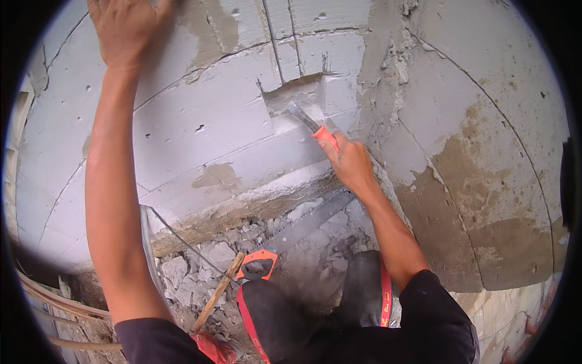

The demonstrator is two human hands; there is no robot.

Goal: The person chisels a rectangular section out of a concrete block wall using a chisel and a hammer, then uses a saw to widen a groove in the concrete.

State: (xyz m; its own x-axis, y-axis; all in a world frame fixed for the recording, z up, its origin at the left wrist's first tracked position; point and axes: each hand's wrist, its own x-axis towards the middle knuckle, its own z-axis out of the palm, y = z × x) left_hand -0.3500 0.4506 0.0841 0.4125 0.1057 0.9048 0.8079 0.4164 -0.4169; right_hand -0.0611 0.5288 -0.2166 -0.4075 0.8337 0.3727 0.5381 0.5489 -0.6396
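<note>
Pressed flat against the pale block wall [200, 127], my left hand [130, 27] rests high at the upper left. Its fingertips run out of the picture. My right hand [348, 159] is closed around the orange handle of a flat-bladed scraper [305, 116]. The blade points up and left, its tip at a rectangular recess [294, 96] cut into the wall. Whether the tip touches the recess surface, I cannot tell. Two vertical grooves [283, 39] run down the wall to the top of the recess.
Below the wall, broken rubble [206, 258] covers the ground. A handsaw [257, 265] with an orange handle lies there, beside a wooden stick [219, 292], a dark cable [188, 246] and a red bag [216, 349]. A second wall [479, 182] meets the first at the right.
</note>
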